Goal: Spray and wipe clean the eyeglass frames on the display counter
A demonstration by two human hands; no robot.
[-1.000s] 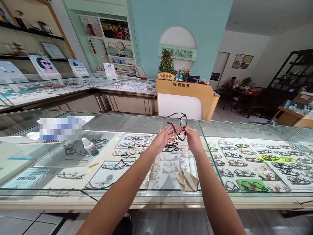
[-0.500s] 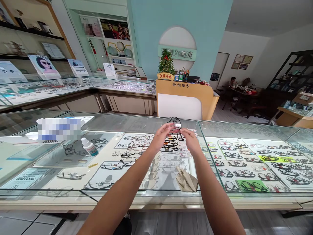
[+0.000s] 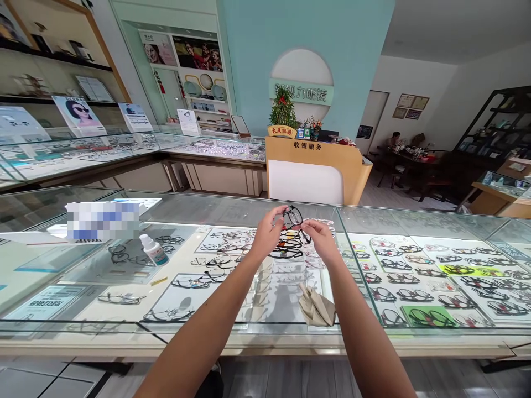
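Note:
A pair of black-framed eyeglasses (image 3: 295,216) is held up above the glass display counter (image 3: 207,207). My left hand (image 3: 267,229) grips the frame on its left side, fingers closed on it. My right hand (image 3: 321,235) pinches the lower right part of the frame between thumb and fingers. Below the hands, several eyeglasses (image 3: 286,252) lie inside the case, seen through the glass. Nearer to me, a crumpled beige cloth (image 3: 316,305) rests on the counter top, left of my right forearm.
On the left of the counter stand a white spray bottle (image 3: 154,250) and a white box (image 3: 103,221) with papers. A small yellow strip (image 3: 159,281) lies near the bottle. Beyond the counter is a wooden cashier desk (image 3: 352,157) with a plant (image 3: 282,110).
The eyeglasses have turned in my hands and shifted slightly left and down. My left hand has moved a little left; my right hand stays close to its place, still pinching the frame.

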